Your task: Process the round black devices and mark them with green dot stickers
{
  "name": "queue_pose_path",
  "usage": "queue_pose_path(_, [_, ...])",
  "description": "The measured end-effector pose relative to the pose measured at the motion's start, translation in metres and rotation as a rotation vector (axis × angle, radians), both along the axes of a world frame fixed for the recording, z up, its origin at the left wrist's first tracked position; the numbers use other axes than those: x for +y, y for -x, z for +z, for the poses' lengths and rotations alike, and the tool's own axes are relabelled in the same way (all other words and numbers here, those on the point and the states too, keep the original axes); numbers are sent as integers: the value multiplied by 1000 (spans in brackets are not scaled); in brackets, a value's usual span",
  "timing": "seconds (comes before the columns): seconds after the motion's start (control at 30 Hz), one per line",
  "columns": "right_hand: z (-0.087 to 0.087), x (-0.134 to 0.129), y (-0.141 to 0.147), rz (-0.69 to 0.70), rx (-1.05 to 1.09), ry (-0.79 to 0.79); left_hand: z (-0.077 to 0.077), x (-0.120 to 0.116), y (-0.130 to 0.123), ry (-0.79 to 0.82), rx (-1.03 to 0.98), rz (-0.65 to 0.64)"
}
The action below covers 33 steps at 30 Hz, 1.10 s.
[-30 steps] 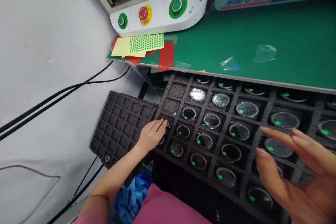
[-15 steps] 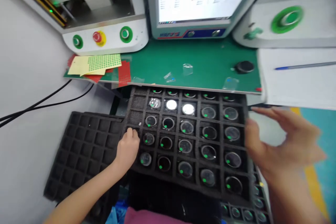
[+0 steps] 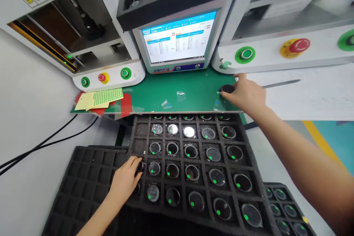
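A black foam tray (image 3: 181,162) holds rows of round dark discs with green dots, and two of its upper left compartments have no disc. At its left edge, my left hand (image 3: 125,177) grips a dark round disc (image 3: 139,166) between thumb and fingers. On the green bench top (image 3: 155,94), my right hand (image 3: 246,94) has thumb and fingers closed around the sides of a black round piece (image 3: 228,89). Clear film scraps (image 3: 181,96) lie on the bench to the left of that hand.
A monitor (image 3: 179,40) stands behind the bench between two white machines with buttons. Above it hangs another foam tray (image 3: 177,2). A second compartment tray (image 3: 83,180) lies at lower left, another (image 3: 287,206) at lower right. A pen (image 3: 284,83) rests on paper at right.
My right hand has moved from the tray's right side up and forward to the black round piece. My left hand now has a disc in its fingers. The view has tilted up, showing the upper tray.
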State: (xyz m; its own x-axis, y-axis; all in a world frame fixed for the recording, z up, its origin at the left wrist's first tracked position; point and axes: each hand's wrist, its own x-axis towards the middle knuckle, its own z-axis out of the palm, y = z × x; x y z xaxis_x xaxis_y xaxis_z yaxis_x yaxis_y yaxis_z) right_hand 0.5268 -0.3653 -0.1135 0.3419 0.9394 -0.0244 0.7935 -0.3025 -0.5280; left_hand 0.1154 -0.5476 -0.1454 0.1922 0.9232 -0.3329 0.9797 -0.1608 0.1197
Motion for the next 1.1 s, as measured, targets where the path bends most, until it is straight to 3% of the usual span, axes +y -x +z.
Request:
queue_pose_path(0.1, [4,0,0,-9,79,-1,15,4,-15,103,137,58])
queue_pose_path(0.2, [8,-10,-1,-53,266,-75,27,14,-19,165,169,30])
queue_pose_path(0.33, [4,-45,7,-56,700,-169,17,19,-6,130,109,-6])
queue_pose_path(0.43, [-2,-80,24,66,982,-159,-1,13,7,-14,-23,-118])
queue_pose_path(0.53, [-3,-109,46,284,1234,-189,-13,7,17,-201,-149,-328])
queue_pose_path(0.6, [1,-123,59,426,1355,-222,-17,5,21,-266,-196,-397])
queue_pose_path(0.73, [8,-139,75,567,1417,-214,-19,7,29,-207,-247,-370])
queue_pose_path(0.83, [8,-152,84,639,1418,-203,-4,6,25,-150,-309,-312])
queue_pose_path(0.9, [7,-162,94,675,1392,-226,13,1,9,-164,-526,-200])
queue_pose_path(0.97, [5,-171,108,728,1361,-248,29,-5,-18,-63,-946,-13])
queue_pose_path(1.03, [2,-179,123,777,1328,-246,39,-10,-51,259,-1475,147])
queue_pose_path(1.1, [-1,-185,136,785,1270,-235,41,-11,-80,516,-1877,247])
